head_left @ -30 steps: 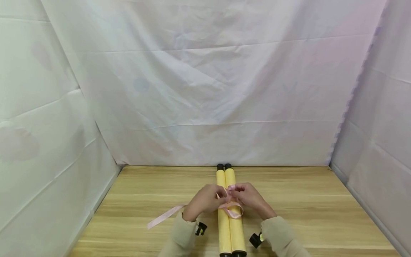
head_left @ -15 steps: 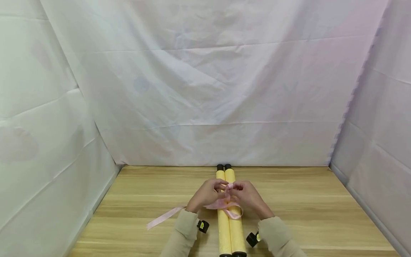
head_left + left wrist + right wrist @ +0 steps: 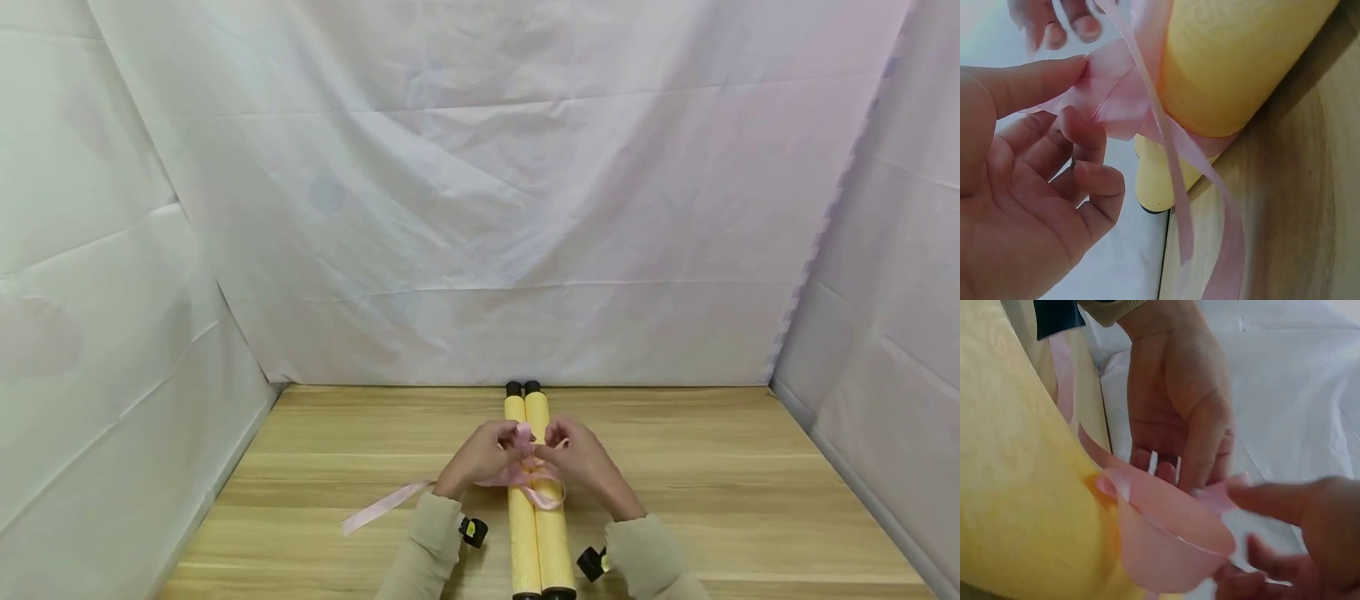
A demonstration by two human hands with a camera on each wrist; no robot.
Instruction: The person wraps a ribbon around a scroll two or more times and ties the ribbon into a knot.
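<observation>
Two yellow tubes with black end caps lie side by side on the wooden table, running away from me. A pink ribbon is wrapped across them, with one tail trailing left over the table. My left hand pinches a fold of the ribbon between thumb and fingers beside the tube. My right hand pinches the ribbon just opposite, above a curved loop standing off the tube. The two hands nearly touch over the tubes.
White cloth hangs behind the table and along both sides, closing it in. The tubes' far ends reach the back cloth. Black wrist cameras sit under both beige sleeves.
Both hands have shifted a little farther along the tubes and drawn closer together. The ribbon loop over the right tube has become smaller.
</observation>
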